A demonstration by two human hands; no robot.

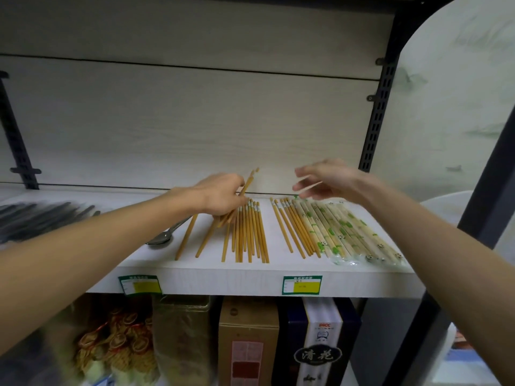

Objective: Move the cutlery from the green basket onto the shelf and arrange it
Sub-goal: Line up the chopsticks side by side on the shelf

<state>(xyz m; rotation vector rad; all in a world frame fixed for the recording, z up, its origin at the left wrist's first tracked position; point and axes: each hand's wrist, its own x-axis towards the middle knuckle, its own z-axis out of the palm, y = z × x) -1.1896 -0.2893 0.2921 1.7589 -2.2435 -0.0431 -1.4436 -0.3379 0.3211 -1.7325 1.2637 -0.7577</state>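
My left hand (220, 195) grips a few yellow-brown chopsticks (249, 181), tilted with their tops raised off the white shelf (211, 271). Below it several loose chopsticks (250, 235) lie side by side, pointing at the shelf's front edge. My right hand (326, 178) hovers above the shelf with fingers spread and relaxed, holding nothing. Under it lies a second group of bare chopsticks (295, 229), next to several wrapped chopstick pairs (351, 232) in clear sleeves with green print. A metal spoon (164, 236) lies left of the chopsticks. The green basket is out of view.
Dark cutlery (36, 218) lies blurred at the shelf's far left. Two price tags (302, 285) hang on the front edge. Boxes (248, 341) and snack bags (117, 338) fill the shelf below. A black upright post (376, 115) bounds the shelf on the right.
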